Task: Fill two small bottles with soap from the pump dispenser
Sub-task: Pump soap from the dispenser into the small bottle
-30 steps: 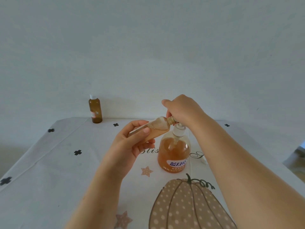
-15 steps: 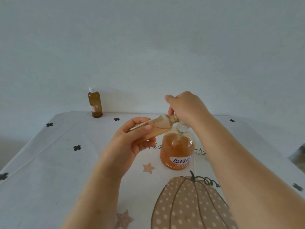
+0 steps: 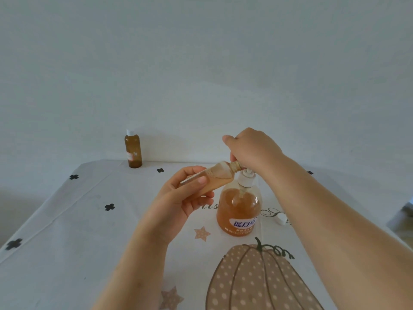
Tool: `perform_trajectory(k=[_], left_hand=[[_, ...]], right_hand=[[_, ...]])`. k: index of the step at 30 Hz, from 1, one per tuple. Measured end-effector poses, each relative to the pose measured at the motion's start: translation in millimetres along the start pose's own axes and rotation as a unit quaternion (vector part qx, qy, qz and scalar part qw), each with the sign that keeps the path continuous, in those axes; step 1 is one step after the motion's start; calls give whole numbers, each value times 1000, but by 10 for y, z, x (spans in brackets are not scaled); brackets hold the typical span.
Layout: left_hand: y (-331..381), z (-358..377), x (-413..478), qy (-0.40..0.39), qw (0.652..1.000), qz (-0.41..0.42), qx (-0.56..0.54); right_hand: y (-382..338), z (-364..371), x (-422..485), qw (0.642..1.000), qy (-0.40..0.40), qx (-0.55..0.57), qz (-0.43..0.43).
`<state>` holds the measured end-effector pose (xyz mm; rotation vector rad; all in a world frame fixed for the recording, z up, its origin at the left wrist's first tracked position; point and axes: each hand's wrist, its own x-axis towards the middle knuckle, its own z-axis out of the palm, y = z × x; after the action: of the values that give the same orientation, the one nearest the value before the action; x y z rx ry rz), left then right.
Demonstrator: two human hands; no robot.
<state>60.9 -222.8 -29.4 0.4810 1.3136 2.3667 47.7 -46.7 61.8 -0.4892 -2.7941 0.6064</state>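
Left hand [image 3: 178,199] grips tilted bottle [image 3: 220,174], right hand [image 3: 254,148] clasps pump [image 3: 245,181], well within table [image 3: 67,231] edges.

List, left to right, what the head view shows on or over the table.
Capped bottle → left hand → dispenser → white cap. The held bottle and right hand overlap these, so they are left out.
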Motion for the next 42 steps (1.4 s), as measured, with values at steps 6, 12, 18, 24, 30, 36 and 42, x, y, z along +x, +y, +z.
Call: perform_trajectory(k=[6, 12, 18, 24, 30, 36, 42], left_hand=[[-3, 8, 1, -2, 1000, -1, 0], [-22, -20, 29, 0, 1000, 0, 2], [-48, -46, 64, 12, 1000, -4, 7], [-57, -39, 55, 12, 1000, -5, 6], [-39, -23, 41, 11, 1000, -6, 13], [-28, -3, 13, -5, 1000, 0, 7], [-34, 5, 18, -4, 1000, 0, 3]], right_hand=[[18, -4, -25, 998, -19, 46, 26], [41, 77, -8, 999, -3, 44, 14], [97, 164, -15, 996, 17, 83, 5], [116, 154, -37, 995, 13, 101, 13], [95, 126, -56, 994, 9, 106, 14], [42, -20, -33, 995, -55, 77, 14], [35, 4, 3, 996, -61, 62, 26]])
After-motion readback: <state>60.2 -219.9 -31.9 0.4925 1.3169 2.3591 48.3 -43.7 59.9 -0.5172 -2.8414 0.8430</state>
